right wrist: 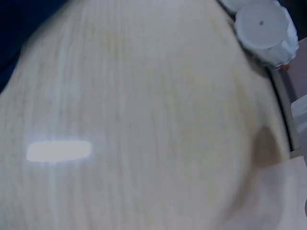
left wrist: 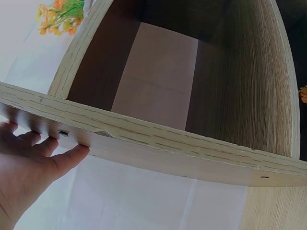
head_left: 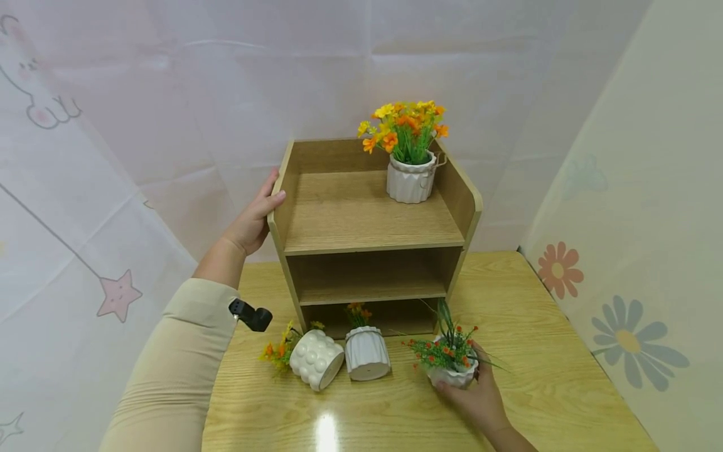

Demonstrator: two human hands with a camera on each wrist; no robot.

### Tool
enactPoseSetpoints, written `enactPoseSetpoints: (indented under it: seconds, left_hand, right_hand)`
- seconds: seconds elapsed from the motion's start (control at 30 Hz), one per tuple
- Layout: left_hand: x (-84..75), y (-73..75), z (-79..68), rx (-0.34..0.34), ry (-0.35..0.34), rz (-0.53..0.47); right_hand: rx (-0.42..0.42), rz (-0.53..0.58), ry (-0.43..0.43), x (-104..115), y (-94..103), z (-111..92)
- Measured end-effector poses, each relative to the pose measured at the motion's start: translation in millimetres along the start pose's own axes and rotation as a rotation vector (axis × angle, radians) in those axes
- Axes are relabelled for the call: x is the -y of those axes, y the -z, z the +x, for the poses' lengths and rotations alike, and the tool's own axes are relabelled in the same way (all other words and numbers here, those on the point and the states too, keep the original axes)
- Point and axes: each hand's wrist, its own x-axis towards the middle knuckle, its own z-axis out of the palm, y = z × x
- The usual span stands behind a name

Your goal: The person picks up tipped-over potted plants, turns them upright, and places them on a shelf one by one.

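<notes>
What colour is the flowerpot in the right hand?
The flowerpot is white; it shows best in the head view.

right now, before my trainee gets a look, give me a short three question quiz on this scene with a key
1. How many pots lie on their sides on the table?
2. True or false: the left hand is holding a pot.
3. What does the right hand hold?

Key:
1. Two: the knobbly pot and the tipped ribbed pot.
2. False; it touches the side of the shelf unit.
3. The white pot with small red flowers.
</notes>
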Motion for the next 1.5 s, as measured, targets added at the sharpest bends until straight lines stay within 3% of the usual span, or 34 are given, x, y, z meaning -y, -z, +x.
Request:
enactPoseSetpoints:
  seconds: [0.5, 1.0, 1.2, 1.5]
  left_hand:
    - [-0.3, -0.9, 0.6, -0.007, -0.001, 0.005]
    - [0.2, -0.4, 0.6, -0.007, 0.006, -0.011]
    - [0.9, 0.0, 0.6, -0.011, 0.006, -0.007]
    - [1.2, 0.4, 1.3, -0.010, 0.009, -0.008]
  right_hand:
    - [0.068, 0.013, 0.037, 78, 37.2, 7]
    - [0.088, -0.048, 0.215, 168, 71.5, 10]
    - [0.083, -0.088, 0.270, 205, 76.9, 14]
    - [0.074, -0.048, 0.359, 250, 79.4, 28]
